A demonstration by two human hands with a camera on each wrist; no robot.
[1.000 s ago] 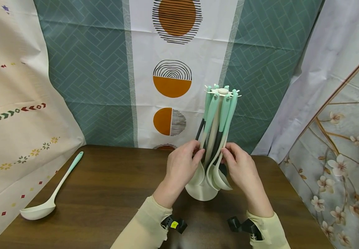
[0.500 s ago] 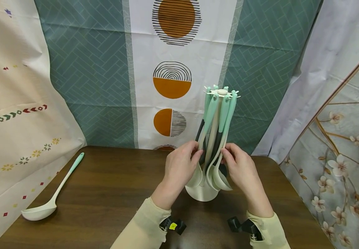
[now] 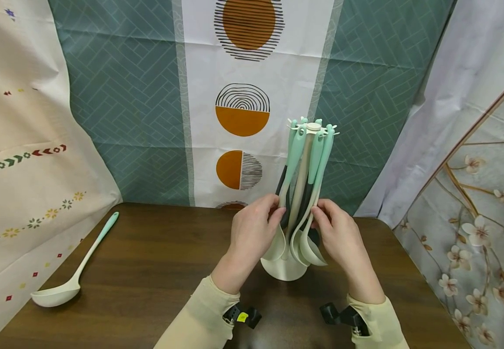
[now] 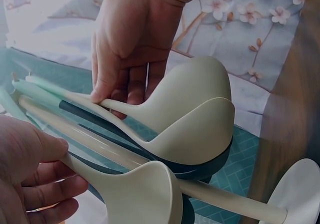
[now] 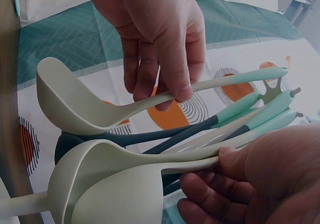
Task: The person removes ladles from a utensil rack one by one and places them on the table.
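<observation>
A cream utensil stand [image 3: 285, 271] with a hooked top stands upright on the table, hung with mint-handled utensils. At its left, my left hand [image 3: 253, 228] pinches the neck of a cream ladle [image 3: 276, 248] between thumb and fingers. On the right, my right hand [image 3: 338, 235] pinches the neck of another cream ladle [image 3: 315, 252]. A third cream ladle [image 3: 296, 249] hangs between them. The left wrist view shows the right-hand ladle [image 4: 197, 81] close behind the middle one [image 4: 205, 134]. Dark utensils [image 5: 165, 139] hang behind, their heads partly hidden.
A loose cream ladle [image 3: 61, 293] with a mint handle lies at the left of the brown table [image 3: 160, 261]. Cloth drapes [image 3: 125, 121] close off the back and both sides. A camera strap [image 3: 243, 316] is on each wrist.
The left ladle's handle end sits slightly higher at the hooks, and my left hand has shifted a little left and up. My right hand keeps its grip, nearly still.
</observation>
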